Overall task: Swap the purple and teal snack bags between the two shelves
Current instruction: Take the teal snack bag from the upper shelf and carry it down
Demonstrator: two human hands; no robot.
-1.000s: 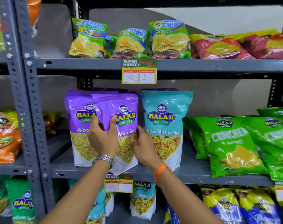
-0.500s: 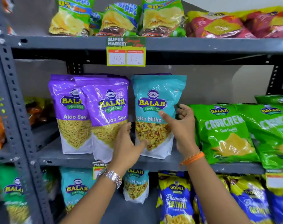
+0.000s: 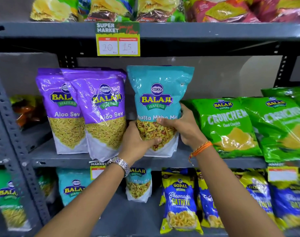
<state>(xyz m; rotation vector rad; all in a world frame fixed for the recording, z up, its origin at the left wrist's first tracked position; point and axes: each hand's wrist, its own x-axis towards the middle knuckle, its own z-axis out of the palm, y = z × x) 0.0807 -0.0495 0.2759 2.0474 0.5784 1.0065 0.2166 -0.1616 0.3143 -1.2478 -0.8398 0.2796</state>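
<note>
A teal Balaji Khatta Mitha Mix bag stands upright on the middle shelf. My left hand grips its lower left side and my right hand grips its right side. Two purple Aloo Sev bags stand just left of it, the right one leaning forward over the shelf edge. On the lower shelf stand two more teal bags, the right one partly hidden behind my left wrist.
Green Crunchem bags lie right of the teal bag on the middle shelf. Blue and yellow Gopal Gathiya bags fill the lower right. A price tag hangs from the top shelf. A grey upright post stands at left.
Both hands left the front purple bag, shifted right and closed around the teal bag on the middle shelf. The camera tilted down and moved closer.
</note>
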